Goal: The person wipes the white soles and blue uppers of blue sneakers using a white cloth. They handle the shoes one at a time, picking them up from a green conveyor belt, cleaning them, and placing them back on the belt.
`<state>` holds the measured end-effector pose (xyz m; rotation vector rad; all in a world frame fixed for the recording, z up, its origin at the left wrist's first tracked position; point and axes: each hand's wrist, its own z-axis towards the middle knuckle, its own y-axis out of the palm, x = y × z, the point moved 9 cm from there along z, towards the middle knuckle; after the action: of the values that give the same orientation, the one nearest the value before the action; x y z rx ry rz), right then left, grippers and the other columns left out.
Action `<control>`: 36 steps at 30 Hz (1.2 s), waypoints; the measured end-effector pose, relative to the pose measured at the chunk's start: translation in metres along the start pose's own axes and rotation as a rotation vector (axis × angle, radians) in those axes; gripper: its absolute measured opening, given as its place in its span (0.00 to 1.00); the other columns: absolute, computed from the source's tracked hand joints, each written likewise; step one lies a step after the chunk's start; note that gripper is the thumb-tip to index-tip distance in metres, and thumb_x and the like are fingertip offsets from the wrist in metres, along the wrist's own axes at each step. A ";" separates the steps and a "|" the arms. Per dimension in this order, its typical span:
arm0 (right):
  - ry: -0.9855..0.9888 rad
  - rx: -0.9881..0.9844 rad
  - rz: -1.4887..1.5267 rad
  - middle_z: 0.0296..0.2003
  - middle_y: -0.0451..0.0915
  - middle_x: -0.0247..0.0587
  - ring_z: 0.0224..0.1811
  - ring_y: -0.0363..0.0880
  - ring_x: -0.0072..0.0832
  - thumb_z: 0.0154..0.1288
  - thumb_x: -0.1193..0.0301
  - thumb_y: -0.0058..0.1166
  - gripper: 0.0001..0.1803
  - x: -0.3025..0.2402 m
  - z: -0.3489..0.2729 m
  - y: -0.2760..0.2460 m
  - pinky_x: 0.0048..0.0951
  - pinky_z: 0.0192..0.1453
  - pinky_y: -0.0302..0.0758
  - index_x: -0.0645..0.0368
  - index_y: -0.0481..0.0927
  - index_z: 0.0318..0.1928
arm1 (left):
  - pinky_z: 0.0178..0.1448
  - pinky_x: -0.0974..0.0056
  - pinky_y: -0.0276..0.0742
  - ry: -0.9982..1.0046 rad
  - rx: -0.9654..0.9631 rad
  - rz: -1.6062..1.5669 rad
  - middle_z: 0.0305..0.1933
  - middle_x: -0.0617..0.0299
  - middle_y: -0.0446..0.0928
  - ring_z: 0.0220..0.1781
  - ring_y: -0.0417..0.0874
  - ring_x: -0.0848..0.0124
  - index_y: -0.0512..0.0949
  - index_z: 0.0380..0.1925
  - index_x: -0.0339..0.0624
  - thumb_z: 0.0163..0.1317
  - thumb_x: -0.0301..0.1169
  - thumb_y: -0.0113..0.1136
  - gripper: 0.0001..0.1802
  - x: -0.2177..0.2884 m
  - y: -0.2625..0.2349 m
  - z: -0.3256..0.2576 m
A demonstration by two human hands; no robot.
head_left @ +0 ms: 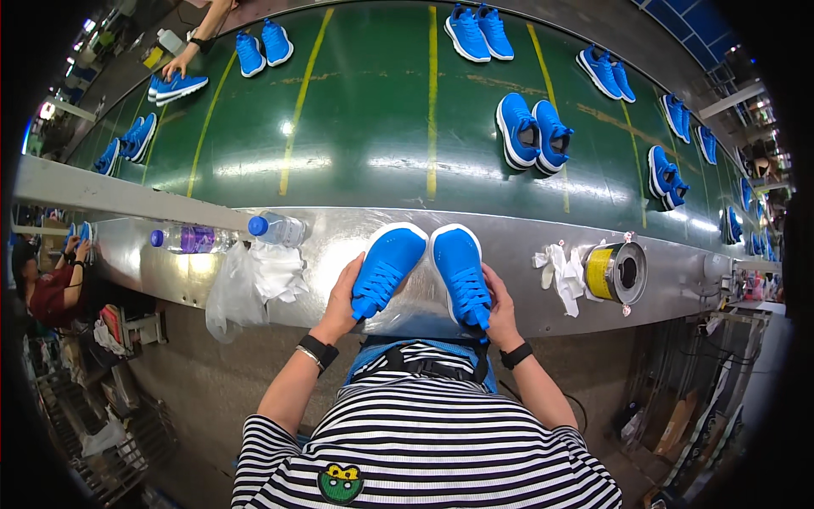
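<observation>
Two blue sneakers with white soles are held up side by side over the metal ledge [339, 222], toes pointing away from me. My left hand [342, 299] is wrapped round the heel end of the left sneaker [390, 265]. At the right sneaker [460, 270], my right hand [501, 307] grips the outer side near the heel. A gap separates the two shoes, and their laces face up. The fingers under each shoe are partly hidden.
Beyond the ledge runs a green conveyor belt [365, 127] carrying several pairs of blue sneakers [532, 134]. Left are bottles [275, 227] and a plastic bag [233, 293]; right, crumpled paper [561, 276] and a tin [600, 273]. Another person's hand [180, 64] touches a shoe across the belt.
</observation>
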<state>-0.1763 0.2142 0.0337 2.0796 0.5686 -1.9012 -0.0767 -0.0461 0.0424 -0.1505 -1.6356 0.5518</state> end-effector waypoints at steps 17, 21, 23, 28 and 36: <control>-0.120 0.103 -0.784 0.46 0.62 0.52 0.51 0.60 0.44 0.38 0.71 0.62 0.42 -0.032 0.002 0.032 0.38 0.56 0.61 0.57 0.61 0.59 | 0.56 0.56 0.64 -0.065 -0.070 0.474 0.54 0.43 0.59 0.52 0.65 0.47 0.51 0.61 0.34 0.34 0.31 0.71 0.53 0.016 0.026 -0.001; -0.061 0.072 -0.456 0.43 0.68 0.48 0.46 0.68 0.35 0.46 0.68 0.63 0.38 -0.023 0.008 0.026 0.33 0.52 0.66 0.58 0.61 0.59 | 0.57 0.59 0.66 -0.159 -0.109 0.203 0.52 0.42 0.60 0.51 0.68 0.49 0.58 0.59 0.35 0.47 0.35 0.66 0.41 -0.005 0.025 0.003; 0.116 0.124 -0.216 0.40 0.72 0.46 0.43 0.72 0.33 0.49 0.69 0.62 0.36 0.003 0.011 0.010 0.31 0.49 0.69 0.57 0.62 0.59 | 0.59 0.60 0.63 -0.217 -0.111 0.142 0.53 0.42 0.65 0.54 0.69 0.52 0.63 0.57 0.38 0.58 0.40 0.54 0.29 -0.014 0.018 0.008; 0.343 -0.075 0.007 0.47 0.74 0.44 0.48 0.72 0.26 0.64 0.65 0.47 0.23 0.048 0.022 0.013 0.27 0.53 0.67 0.59 0.66 0.57 | 0.63 0.63 0.58 -0.355 -0.181 -0.078 0.58 0.46 0.67 0.61 0.66 0.58 0.63 0.58 0.40 0.66 0.46 0.38 0.27 -0.056 0.025 0.011; 0.511 -0.100 0.299 0.48 0.73 0.41 0.49 0.70 0.23 0.63 0.65 0.48 0.23 0.054 0.025 0.024 0.23 0.53 0.66 0.62 0.66 0.57 | 0.63 0.66 0.58 -0.376 -0.217 -0.145 0.57 0.48 0.68 0.60 0.67 0.62 0.63 0.58 0.37 0.67 0.48 0.36 0.29 -0.051 0.029 0.018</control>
<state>-0.1841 0.1877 -0.0241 2.4261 0.4099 -1.1578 -0.0928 -0.0466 -0.0172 -0.0892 -2.0545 0.3011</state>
